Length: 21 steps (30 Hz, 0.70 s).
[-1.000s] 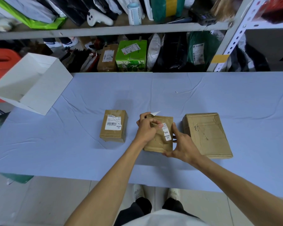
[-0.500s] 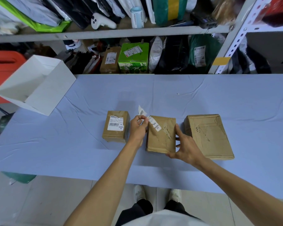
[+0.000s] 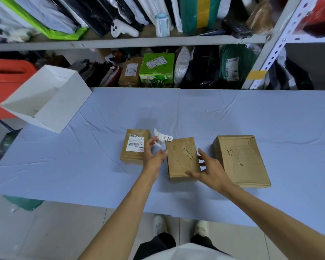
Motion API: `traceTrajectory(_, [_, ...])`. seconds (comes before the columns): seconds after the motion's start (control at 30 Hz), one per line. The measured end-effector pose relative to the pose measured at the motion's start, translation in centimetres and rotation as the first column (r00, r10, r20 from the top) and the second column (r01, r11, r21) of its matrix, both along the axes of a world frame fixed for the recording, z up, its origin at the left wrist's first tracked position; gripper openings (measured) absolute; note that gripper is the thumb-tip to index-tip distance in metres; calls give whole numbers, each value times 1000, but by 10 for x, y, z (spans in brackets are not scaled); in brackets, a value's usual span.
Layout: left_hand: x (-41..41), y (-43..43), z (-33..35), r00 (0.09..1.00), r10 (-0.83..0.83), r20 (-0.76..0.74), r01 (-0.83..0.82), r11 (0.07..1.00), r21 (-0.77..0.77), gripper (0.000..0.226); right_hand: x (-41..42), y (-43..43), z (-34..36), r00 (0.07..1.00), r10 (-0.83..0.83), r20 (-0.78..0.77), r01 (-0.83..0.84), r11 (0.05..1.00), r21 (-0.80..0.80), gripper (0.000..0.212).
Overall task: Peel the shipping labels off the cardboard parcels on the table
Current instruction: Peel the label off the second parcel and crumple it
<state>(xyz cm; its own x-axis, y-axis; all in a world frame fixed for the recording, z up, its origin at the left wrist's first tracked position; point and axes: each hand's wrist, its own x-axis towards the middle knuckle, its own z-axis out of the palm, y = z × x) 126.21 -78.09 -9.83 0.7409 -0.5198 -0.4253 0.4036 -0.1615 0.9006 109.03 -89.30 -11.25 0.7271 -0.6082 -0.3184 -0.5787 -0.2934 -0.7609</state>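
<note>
Label (image 3: 164, 137) now at middle parcel (image 3: 182, 158) corner, long axis left-right, in left grip (image 3: 154, 156) pinch; right grip (image 3: 212, 171) splayed.

Three parcels (image 3: 182, 158) in a row on table (image 3: 233, 113), open box (image 3: 45, 98) far left

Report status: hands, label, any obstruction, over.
Left hand pinches peeled label by middle parcel far corner. Right hand open, touching that parcel. Left parcel not yet peeled. Nothing blocks.

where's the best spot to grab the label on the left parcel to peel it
The label lies flat on the left parcel; its far right corner looks creased, perhaps lifted. Pinch there, coming from the right, and peel leftward.
</note>
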Motion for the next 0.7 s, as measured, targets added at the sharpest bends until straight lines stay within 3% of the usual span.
traceTrajectory(0.13, [-12,-1,-2,990,-100,97,104,994,-36,70,17,-7,6,993,-114,-37,115,993,38,120])
traceTrajectory(0.3, [-16,-3,-3,961,-206,185,213,977,-20,78,27,-13,5,993,-58,-100,60,998,18,141])
traceTrajectory(0.37, [-19,-5,-3,955,-224,192,230,973,-8,79,27,-14,4,994,-66,-89,70,997,46,140])
traceTrajectory(0.43, [-22,-6,-3,951,-234,204,237,972,9,78,25,-14,4,992,-125,-6,126,990,62,124])
traceTrajectory(0.57, [-25,-4,-4,946,-258,196,261,965,8,77,19,-16,7,954,-255,159,248,967,62,66])
traceTrajectory(0.7, [-23,-2,-4,943,-264,203,266,964,16,80,18,-14,12,946,-258,194,269,963,-29,35])
